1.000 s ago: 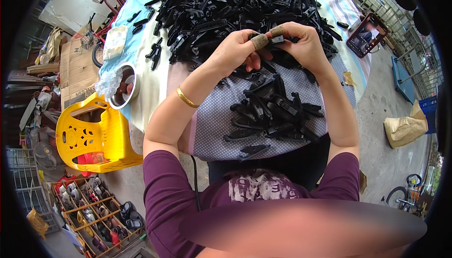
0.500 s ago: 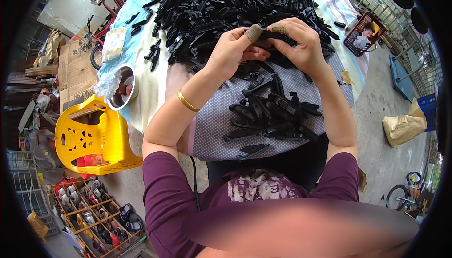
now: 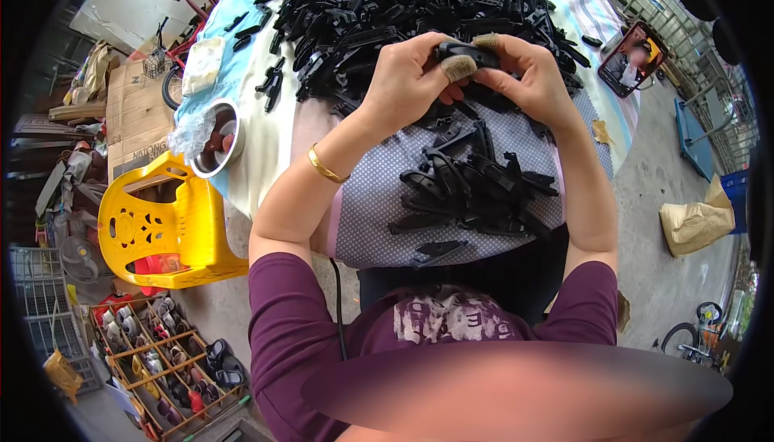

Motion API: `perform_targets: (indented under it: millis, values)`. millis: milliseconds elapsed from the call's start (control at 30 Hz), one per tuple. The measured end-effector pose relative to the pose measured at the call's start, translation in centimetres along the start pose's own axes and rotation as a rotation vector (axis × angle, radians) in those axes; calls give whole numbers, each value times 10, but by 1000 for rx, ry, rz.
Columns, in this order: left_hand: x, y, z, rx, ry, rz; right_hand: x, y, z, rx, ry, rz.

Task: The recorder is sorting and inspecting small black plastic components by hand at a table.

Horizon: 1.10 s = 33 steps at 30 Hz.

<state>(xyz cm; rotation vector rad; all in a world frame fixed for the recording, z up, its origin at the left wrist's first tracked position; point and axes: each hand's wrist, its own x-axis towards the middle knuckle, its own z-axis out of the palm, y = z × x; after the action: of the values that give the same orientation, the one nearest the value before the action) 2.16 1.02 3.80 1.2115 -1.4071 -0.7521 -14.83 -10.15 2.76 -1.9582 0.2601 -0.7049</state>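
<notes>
Between my two hands is a small, long black plastic part [image 3: 477,56], raised over the near edge of a large heap of similar black parts [image 3: 411,2]. My left hand [image 3: 409,81] grips its left end, the thumb wrapped in tan tape pressing on it from the near side. At the other end my right hand [image 3: 530,81] pinches it, with tape on the index finger. The part's exact kind is unclear. Closer to me a smaller pile of black parts [image 3: 463,188] lies on a grey dotted cloth [image 3: 367,220], with one part [image 3: 439,252] by the cloth's near edge.
A phone [image 3: 633,60] stands at the table's right side. On the left are a metal bowl [image 3: 234,148] with a plastic bag [image 3: 189,137], and a yellow plastic chair [image 3: 205,236]. A shoe rack [image 3: 153,353] sits lower left; a tan sack [image 3: 685,228] is at right.
My left thumb has come down toward me across the part, and the part is turned so more of its black surface shows. Both hands still hold it. The whole view has shifted slightly.
</notes>
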Motion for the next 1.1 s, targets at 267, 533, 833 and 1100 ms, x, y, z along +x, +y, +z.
perform_targets:
  millis: [267, 533, 833, 1100]
  values:
    - [-24, 17, -15, 190, -114, 63, 5, 14, -2, 293, -164, 81]
    - [-95, 29, 24, 614, -391, 387, 22, 24, 68, -675, -112, -362]
    - [-58, -27, -22, 760, -46, 190, 13, 21, 45, -453, 68, -176]
    - [-50, -31, -4, 1003, -54, 269, 6, 18, 20, 249, 32, 41]
